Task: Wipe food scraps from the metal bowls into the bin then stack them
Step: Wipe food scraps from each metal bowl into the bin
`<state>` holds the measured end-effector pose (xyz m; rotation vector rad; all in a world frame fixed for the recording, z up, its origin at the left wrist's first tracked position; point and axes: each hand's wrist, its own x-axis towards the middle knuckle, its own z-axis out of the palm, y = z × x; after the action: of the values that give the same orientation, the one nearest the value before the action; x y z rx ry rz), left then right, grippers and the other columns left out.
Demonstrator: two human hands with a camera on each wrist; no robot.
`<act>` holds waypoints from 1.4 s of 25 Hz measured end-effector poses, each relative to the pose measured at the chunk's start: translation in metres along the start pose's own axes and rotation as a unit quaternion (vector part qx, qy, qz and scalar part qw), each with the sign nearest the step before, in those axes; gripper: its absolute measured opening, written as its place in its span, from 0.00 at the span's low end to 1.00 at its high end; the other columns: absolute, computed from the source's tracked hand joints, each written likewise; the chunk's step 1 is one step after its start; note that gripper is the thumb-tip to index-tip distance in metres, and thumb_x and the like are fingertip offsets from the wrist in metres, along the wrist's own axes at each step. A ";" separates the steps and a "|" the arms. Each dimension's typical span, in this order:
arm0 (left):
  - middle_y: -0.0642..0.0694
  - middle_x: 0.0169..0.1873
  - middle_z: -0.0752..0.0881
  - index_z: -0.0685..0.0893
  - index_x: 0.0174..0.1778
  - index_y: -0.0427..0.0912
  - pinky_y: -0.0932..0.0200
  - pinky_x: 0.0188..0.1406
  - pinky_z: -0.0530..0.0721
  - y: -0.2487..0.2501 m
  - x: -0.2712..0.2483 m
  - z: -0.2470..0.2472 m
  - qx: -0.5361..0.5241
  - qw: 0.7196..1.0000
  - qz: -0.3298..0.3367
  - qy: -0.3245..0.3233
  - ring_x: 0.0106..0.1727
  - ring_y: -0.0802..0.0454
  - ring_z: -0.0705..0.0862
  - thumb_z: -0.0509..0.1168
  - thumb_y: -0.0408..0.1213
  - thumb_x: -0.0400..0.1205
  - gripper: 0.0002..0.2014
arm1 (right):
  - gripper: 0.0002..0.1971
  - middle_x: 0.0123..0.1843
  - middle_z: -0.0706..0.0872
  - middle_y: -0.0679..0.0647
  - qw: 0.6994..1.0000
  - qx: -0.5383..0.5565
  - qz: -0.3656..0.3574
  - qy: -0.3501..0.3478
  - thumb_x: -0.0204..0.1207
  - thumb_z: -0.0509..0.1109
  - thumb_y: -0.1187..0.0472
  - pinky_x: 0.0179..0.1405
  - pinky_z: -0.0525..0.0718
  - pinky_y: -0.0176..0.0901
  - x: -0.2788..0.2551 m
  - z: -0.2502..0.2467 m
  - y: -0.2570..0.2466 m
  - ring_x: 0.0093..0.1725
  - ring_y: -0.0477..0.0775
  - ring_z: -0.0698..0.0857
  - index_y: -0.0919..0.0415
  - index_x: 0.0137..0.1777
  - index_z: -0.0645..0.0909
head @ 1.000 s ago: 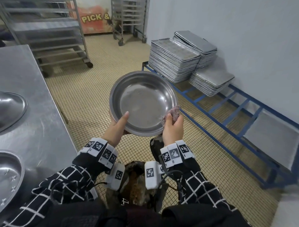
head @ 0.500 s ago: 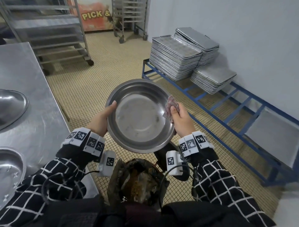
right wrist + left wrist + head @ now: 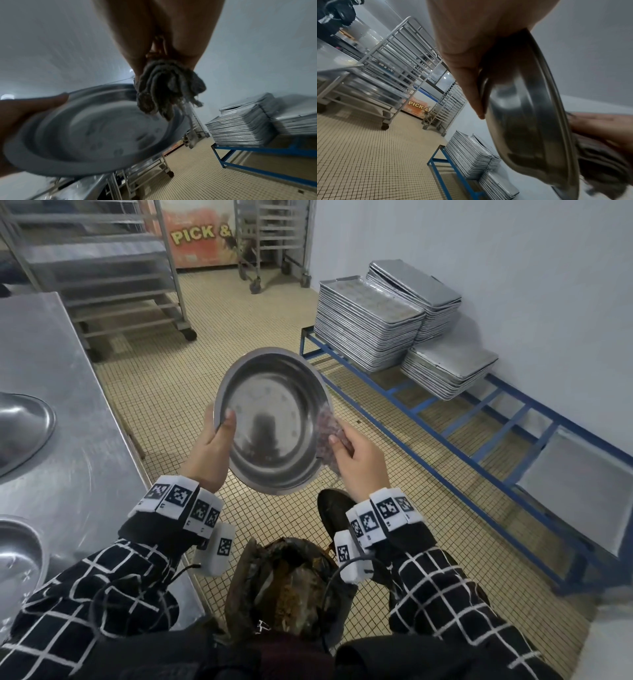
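A round metal bowl [image 3: 272, 419] is held tilted toward me above the bin [image 3: 286, 580]. My left hand [image 3: 214, 446] grips its left rim, thumb inside and fingers behind. My right hand [image 3: 356, 460] pinches a bunched grey-pink cloth [image 3: 327, 433] against the bowl's right rim. In the left wrist view the bowl [image 3: 527, 115] shows edge-on beneath my left hand [image 3: 471, 56], the cloth [image 3: 604, 159] behind it. In the right wrist view the cloth [image 3: 166, 90] hangs from my right hand [image 3: 163, 36] over the bowl [image 3: 96, 129]. The bin holds brown food scraps.
A steel table [image 3: 58, 419] on the left carries two more metal bowls [image 3: 20, 433] [image 3: 13, 559]. A blue rack [image 3: 459, 419] on the right bears stacks of baking trays [image 3: 366, 326]. Wheeled tray trolleys [image 3: 102, 268] stand at the back on tiled floor.
The bowl has tipped up, its inside now facing me more steeply, and shifted left. My left hand moved from under the near rim to the left rim; the cloth stays at the right rim.
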<state>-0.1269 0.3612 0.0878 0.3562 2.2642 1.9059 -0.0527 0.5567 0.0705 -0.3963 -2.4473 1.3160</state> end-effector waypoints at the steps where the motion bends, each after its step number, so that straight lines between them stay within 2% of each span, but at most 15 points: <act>1: 0.57 0.55 0.76 0.66 0.75 0.46 0.88 0.33 0.71 -0.001 -0.002 0.002 0.001 1.000 0.000 -0.010 0.42 0.76 0.77 0.45 0.47 0.89 0.20 | 0.20 0.59 0.86 0.48 1.000 -0.022 -0.018 -0.003 0.82 0.64 0.62 0.54 0.85 0.35 0.006 0.006 -0.002 0.55 0.42 0.84 0.56 0.74 0.74; 4: 0.58 0.54 0.80 0.68 0.73 0.45 0.79 0.47 0.79 -0.005 -0.002 0.006 -0.021 0.999 -0.005 -0.031 0.47 0.77 0.80 0.45 0.50 0.88 0.20 | 0.20 0.62 0.84 0.53 0.990 -0.110 -0.079 -0.029 0.81 0.65 0.62 0.62 0.75 0.31 0.010 0.027 -0.004 0.59 0.49 0.82 0.58 0.73 0.75; 6: 0.60 0.56 0.79 0.68 0.75 0.45 0.81 0.48 0.76 -0.006 0.001 0.006 -0.022 0.999 -0.011 -0.028 0.55 0.70 0.79 0.45 0.51 0.88 0.23 | 0.17 0.64 0.83 0.54 0.979 -0.146 -0.117 -0.084 0.82 0.64 0.63 0.62 0.70 0.27 0.000 0.037 0.000 0.61 0.51 0.82 0.60 0.70 0.78; 9: 0.62 0.50 0.78 0.69 0.75 0.42 0.86 0.39 0.72 -0.001 0.005 0.006 -0.029 0.999 -0.019 0.009 0.53 0.67 0.77 0.45 0.50 0.88 0.23 | 0.12 0.57 0.85 0.54 0.958 -0.167 -0.169 -0.160 0.84 0.61 0.59 0.58 0.80 0.36 -0.021 0.045 0.004 0.55 0.51 0.84 0.62 0.61 0.81; 10: 0.62 0.49 0.78 0.69 0.75 0.43 0.84 0.42 0.73 -0.002 0.007 0.006 -0.031 0.999 -0.026 0.027 0.54 0.64 0.78 0.45 0.50 0.88 0.23 | 0.14 0.55 0.85 0.53 0.953 -0.167 -0.191 -0.165 0.85 0.59 0.55 0.57 0.80 0.40 -0.027 0.046 0.005 0.54 0.50 0.83 0.61 0.61 0.81; 12: 0.54 0.55 0.81 0.69 0.75 0.44 0.66 0.60 0.78 -0.008 0.012 0.003 -0.050 0.996 -0.045 0.061 0.62 0.52 0.79 0.46 0.54 0.88 0.25 | 0.20 0.56 0.84 0.51 0.939 -0.207 -0.226 -0.158 0.85 0.54 0.47 0.62 0.77 0.43 -0.034 0.050 0.006 0.56 0.49 0.80 0.59 0.65 0.77; 14: 0.46 0.58 0.83 0.68 0.75 0.46 0.46 0.59 0.83 -0.016 0.016 0.003 -0.070 0.992 -0.066 0.075 0.61 0.42 0.82 0.47 0.58 0.87 0.26 | 0.21 0.56 0.83 0.50 0.927 -0.259 -0.247 -0.111 0.83 0.53 0.43 0.65 0.76 0.48 -0.038 0.053 0.009 0.58 0.50 0.80 0.56 0.65 0.76; 16: 0.46 0.55 0.82 0.60 0.78 0.50 0.44 0.51 0.86 -0.017 0.018 0.005 -0.095 0.990 -0.084 0.070 0.56 0.40 0.84 0.49 0.55 0.87 0.25 | 0.17 0.52 0.85 0.51 0.927 -0.256 -0.269 -0.043 0.82 0.56 0.48 0.60 0.80 0.53 -0.037 0.052 0.013 0.54 0.52 0.83 0.57 0.60 0.78; 18: 0.42 0.59 0.78 0.45 0.81 0.59 0.41 0.53 0.86 -0.013 0.019 0.009 -0.130 0.983 -0.127 0.037 0.54 0.39 0.84 0.53 0.50 0.87 0.29 | 0.14 0.49 0.87 0.53 0.929 -0.233 -0.287 0.001 0.80 0.58 0.53 0.59 0.82 0.55 -0.030 0.046 0.014 0.51 0.54 0.84 0.60 0.55 0.80; 20: 0.37 0.71 0.68 0.43 0.81 0.61 0.37 0.66 0.78 -0.014 0.019 0.014 -0.089 0.984 -0.151 0.015 0.64 0.36 0.78 0.57 0.51 0.85 0.34 | 0.13 0.48 0.86 0.54 0.943 -0.189 -0.275 0.014 0.77 0.59 0.57 0.55 0.82 0.50 -0.021 0.033 0.012 0.49 0.54 0.84 0.62 0.52 0.82; 22: 0.40 0.74 0.65 0.58 0.77 0.52 0.46 0.70 0.71 -0.022 0.014 0.016 0.053 0.995 -0.084 -0.001 0.70 0.41 0.72 0.55 0.57 0.84 0.28 | 0.14 0.46 0.84 0.51 0.961 -0.149 -0.232 0.003 0.79 0.58 0.55 0.50 0.81 0.44 -0.013 0.016 0.009 0.46 0.50 0.82 0.62 0.50 0.82; 25: 0.51 0.60 0.76 0.74 0.58 0.47 0.58 0.59 0.73 -0.023 0.007 0.008 0.185 0.981 0.034 -0.037 0.58 0.53 0.76 0.53 0.52 0.85 0.14 | 0.18 0.40 0.83 0.49 0.980 -0.103 -0.166 -0.026 0.83 0.53 0.49 0.43 0.83 0.44 0.001 -0.008 0.012 0.39 0.48 0.82 0.61 0.48 0.79; 28: 0.50 0.36 0.83 0.78 0.39 0.51 0.62 0.38 0.72 -0.014 0.005 0.001 0.187 0.980 0.054 -0.051 0.38 0.54 0.79 0.54 0.47 0.87 0.13 | 0.17 0.44 0.85 0.50 0.985 -0.092 -0.142 0.017 0.86 0.54 0.52 0.44 0.83 0.40 0.008 -0.014 0.013 0.44 0.47 0.83 0.61 0.53 0.81; 32: 0.45 0.36 0.85 0.83 0.45 0.45 0.62 0.37 0.75 -0.012 0.003 0.008 0.194 0.979 0.052 -0.016 0.39 0.49 0.82 0.53 0.48 0.87 0.16 | 0.15 0.49 0.85 0.52 0.982 -0.053 -0.064 0.171 0.86 0.56 0.55 0.46 0.82 0.41 0.015 -0.007 0.018 0.48 0.49 0.83 0.64 0.59 0.80; 35: 0.39 0.41 0.85 0.81 0.50 0.40 0.51 0.45 0.81 -0.015 0.004 0.012 0.141 0.990 0.015 0.023 0.44 0.40 0.83 0.52 0.47 0.88 0.17 | 0.16 0.53 0.85 0.51 0.984 -0.020 -0.006 0.175 0.85 0.56 0.53 0.46 0.81 0.35 0.001 0.004 0.017 0.53 0.50 0.84 0.60 0.63 0.79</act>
<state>-0.1290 0.3710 0.0709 0.3869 2.5780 1.6226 -0.0537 0.5634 0.0546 -0.5690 -2.1795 1.0866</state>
